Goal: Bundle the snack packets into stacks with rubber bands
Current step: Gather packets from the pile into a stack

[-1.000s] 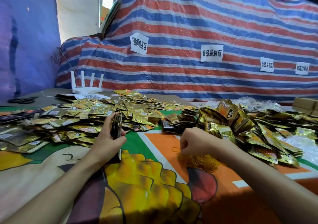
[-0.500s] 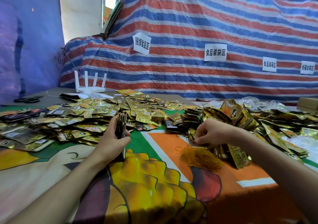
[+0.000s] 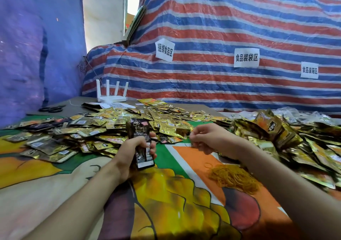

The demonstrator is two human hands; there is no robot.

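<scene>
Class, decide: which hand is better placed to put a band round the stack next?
Right. The left hand grips the stack; the right hand, beside it, seemingly pinches a band, near the band pile.

The table (image 3: 77,103) carries a printed cloth (image 3: 166,203) in orange, green and yellow. Loose snack packets (image 3: 73,134) cover the cloth from 9 to 12 o'clock. A denser heap of packets (image 3: 276,134) occupies 2 o'clock. A pile of rubber bands (image 3: 234,177) lies at 3 o'clock, near the heap. At 11 o'clock, the bare tabletop holds a white router (image 3: 111,96) and scissors (image 3: 52,108).
</scene>
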